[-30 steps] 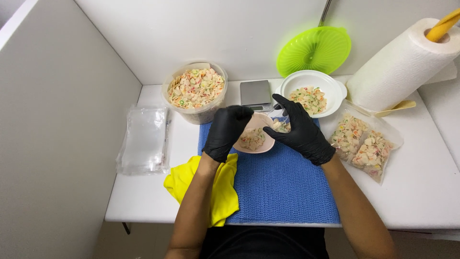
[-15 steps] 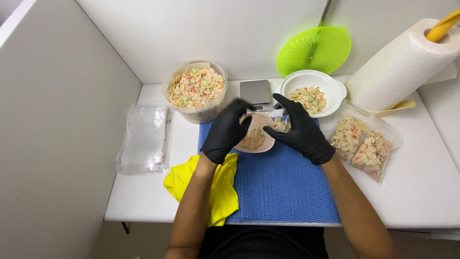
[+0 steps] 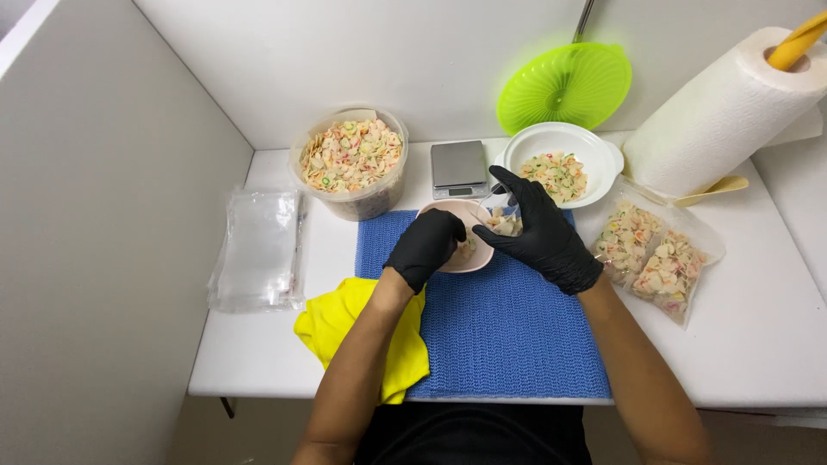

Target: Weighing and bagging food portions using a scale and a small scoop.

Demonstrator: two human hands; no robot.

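Two gloved hands meet over the blue mat (image 3: 508, 336): left hand (image 3: 425, 248) grips a pink bowl (image 3: 475, 258); right hand (image 3: 541, 232) fingers pinch a clear bag (image 3: 504, 224) of pasta.

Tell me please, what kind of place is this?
Probably a small food-portioning station: a digital scale, a tub of coloured pasta shells, filled bags and empty bags on a white table.

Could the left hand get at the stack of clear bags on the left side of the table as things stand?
Probably yes. The left hand is at the small pink bowl on the blue mat; between it and the stack of clear bags lies only bare white table. It looks busy at the bowl, though.
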